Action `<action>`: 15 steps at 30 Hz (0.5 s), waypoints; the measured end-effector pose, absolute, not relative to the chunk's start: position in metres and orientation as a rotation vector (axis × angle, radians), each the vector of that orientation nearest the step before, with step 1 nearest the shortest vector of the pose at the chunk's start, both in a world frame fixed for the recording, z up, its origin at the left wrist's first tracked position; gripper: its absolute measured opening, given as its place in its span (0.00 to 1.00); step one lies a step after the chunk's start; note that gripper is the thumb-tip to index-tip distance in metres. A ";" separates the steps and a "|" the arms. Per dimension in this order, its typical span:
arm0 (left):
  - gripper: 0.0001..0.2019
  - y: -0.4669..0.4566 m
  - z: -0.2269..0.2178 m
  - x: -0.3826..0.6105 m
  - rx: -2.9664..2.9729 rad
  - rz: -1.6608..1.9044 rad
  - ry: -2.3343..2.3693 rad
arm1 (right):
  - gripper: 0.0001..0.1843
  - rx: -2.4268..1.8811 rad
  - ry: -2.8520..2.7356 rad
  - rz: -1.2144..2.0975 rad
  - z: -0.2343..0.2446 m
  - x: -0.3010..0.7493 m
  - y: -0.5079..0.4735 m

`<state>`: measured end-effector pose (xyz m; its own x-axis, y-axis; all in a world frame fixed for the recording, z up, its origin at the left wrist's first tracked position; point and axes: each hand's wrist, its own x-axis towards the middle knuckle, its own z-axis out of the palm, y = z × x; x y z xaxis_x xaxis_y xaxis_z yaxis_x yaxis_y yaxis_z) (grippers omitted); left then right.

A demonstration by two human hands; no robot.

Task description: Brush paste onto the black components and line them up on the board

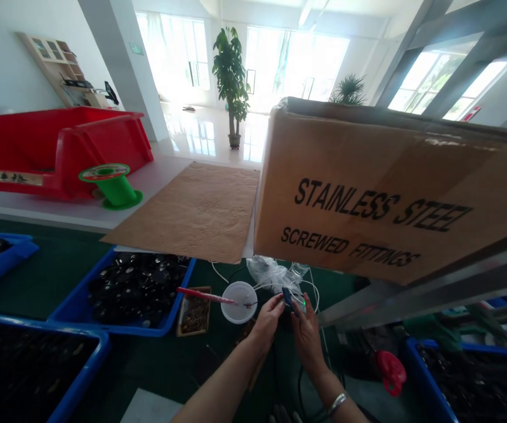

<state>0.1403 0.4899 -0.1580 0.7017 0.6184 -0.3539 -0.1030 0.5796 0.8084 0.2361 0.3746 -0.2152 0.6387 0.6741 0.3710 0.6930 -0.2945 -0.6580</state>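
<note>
Small blue part (287,298) on limp white wire (310,288), light and fiddly, pinched between left hand (268,323) and right hand (308,341); best held by its body.

The left hand (264,322) and right hand (308,341) are below the cardboard box (363,188); a mat (187,211) lies left of it, a potted tree (231,88) behind it.
</note>
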 end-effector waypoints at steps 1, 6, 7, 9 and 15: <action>0.19 0.492 -0.157 0.143 0.865 0.469 0.678 | 0.31 -2.013 -1.047 -0.037 -0.213 0.236 0.375; 0.22 0.502 -0.155 0.165 0.889 0.490 0.706 | 0.33 -1.997 -0.958 -0.081 -0.189 0.240 0.376; 0.23 0.502 -0.155 0.168 0.894 0.488 0.707 | 0.33 -1.997 -0.951 -0.085 -0.184 0.241 0.375; 0.24 0.497 -0.156 0.170 0.904 0.488 0.705 | 0.34 -1.990 -0.944 -0.099 -0.175 0.242 0.373; 0.28 0.442 -0.158 0.114 0.983 0.572 0.791 | 0.40 -1.962 -0.889 0.004 -0.171 0.240 0.374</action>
<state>0.1143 0.4415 -0.1583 0.5953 0.7360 -0.3223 -0.0751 0.4504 0.8897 0.2396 0.3742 -0.1705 0.7356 0.5847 0.3420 0.5817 -0.2865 -0.7612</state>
